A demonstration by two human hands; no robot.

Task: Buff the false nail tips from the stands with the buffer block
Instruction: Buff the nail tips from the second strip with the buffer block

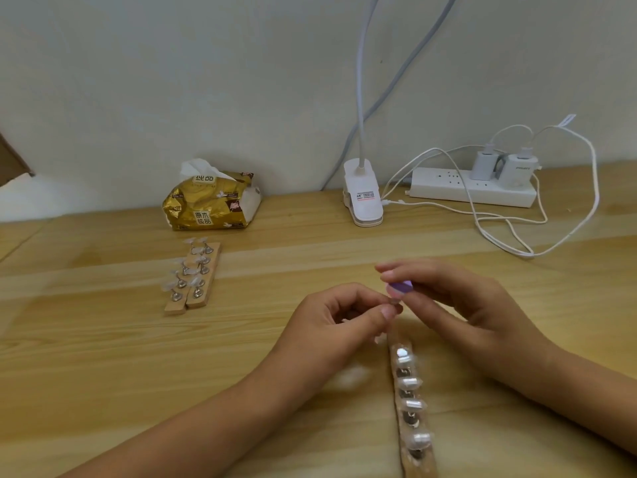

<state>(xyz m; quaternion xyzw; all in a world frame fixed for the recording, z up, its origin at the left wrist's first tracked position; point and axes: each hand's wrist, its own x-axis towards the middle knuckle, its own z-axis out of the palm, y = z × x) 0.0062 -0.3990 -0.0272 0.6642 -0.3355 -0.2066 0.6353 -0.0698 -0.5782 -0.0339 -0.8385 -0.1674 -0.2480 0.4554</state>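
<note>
My right hand pinches a small purple buffer block between thumb and fingers. Just below it, my left hand has curled fingers that pinch a small clear nail tip at thumb and forefinger; the tip is mostly hidden. The block sits right against that tip. Below my hands a wooden stand runs toward me with several clear nail tips on metal holders. Two more wooden stands with several nail tips lie side by side at the left of the table.
A gold tissue pack lies near the wall. A white clip lamp base stands beside it. A white power strip with chargers and loose white cables fills the back right. A small white scrap lies on the wooden table.
</note>
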